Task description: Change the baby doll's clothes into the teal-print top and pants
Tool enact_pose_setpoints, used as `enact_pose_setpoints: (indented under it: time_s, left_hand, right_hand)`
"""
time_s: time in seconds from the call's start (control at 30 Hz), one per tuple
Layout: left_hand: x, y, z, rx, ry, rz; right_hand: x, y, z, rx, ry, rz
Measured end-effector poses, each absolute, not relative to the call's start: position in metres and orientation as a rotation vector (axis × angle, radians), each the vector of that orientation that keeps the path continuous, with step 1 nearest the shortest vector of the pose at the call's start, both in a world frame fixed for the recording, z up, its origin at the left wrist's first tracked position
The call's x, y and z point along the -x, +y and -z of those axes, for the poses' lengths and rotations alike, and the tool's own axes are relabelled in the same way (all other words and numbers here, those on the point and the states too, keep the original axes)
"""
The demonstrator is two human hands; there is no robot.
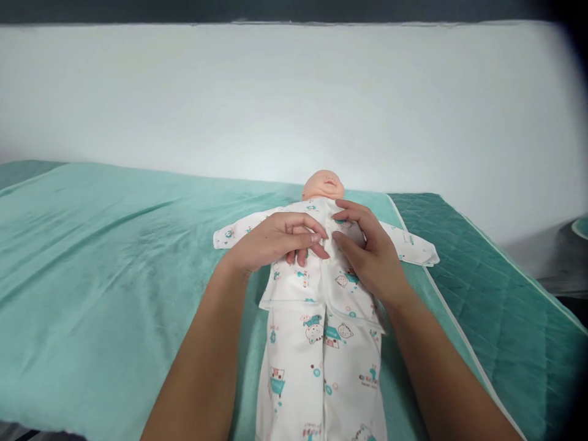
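A baby doll [323, 184] lies on its back, dressed in a white printed baby shirt [301, 288] and matching trousers [294, 380]. Its sleeves stretch out to both sides. Over the shirt's front opening, my left hand [282, 239] has loosely bent fingers, its thumb close to the index finger; I see nothing held in it. Across from it, my right hand [367, 245] curves above the other side of the chest, thumb and fingers apart. Whether the fingertips touch the cloth is hard to tell. The shirt's front edges meet near my fingertips; any fastening there is too small to make out.
A light green blanket [114, 275] lies under the doll, with wrinkles on the left. Darker green quilted cloth [496, 306] shows along the right. A white wall [275, 104] rises behind the bed. Something dark stands at the far right edge.
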State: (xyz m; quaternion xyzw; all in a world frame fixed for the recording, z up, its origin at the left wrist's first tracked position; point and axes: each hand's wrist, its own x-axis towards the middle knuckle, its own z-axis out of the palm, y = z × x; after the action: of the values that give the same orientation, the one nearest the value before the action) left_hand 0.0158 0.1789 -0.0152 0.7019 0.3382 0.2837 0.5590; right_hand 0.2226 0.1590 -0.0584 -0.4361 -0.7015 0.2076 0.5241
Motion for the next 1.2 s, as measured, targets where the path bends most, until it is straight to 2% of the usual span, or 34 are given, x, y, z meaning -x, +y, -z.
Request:
enact_pose_setpoints:
  time_s: [0.13, 0.37, 0.47, 0.77, 1.2]
  left_hand:
    - [-0.016, 0.180, 0.019, -1.627, 0.768, -0.741]
    - [-0.027, 0.187, 0.028, -1.606, 0.850, -1.198]
    - [-0.033, 0.189, 0.032, -1.713, 0.957, -1.283]
    - [-0.049, 0.194, 0.043, -2.089, 1.018, -1.072]
    - [-0.046, 0.193, 0.042, -1.930, 1.013, -1.057]
  right_hand:
    - [-0.223, 0.161, 0.059, 1.109, -1.614, -0.525]
    - [-0.222, 0.161, 0.061, 1.140, -1.603, -0.547]
    - [-0.221, 0.160, 0.061, 1.169, -1.581, -0.554]
    - [-0.221, 0.165, 0.062, 1.206, -1.685, -0.570]
    - [-0.223, 0.165, 0.061, 1.223, -1.706, -0.603]
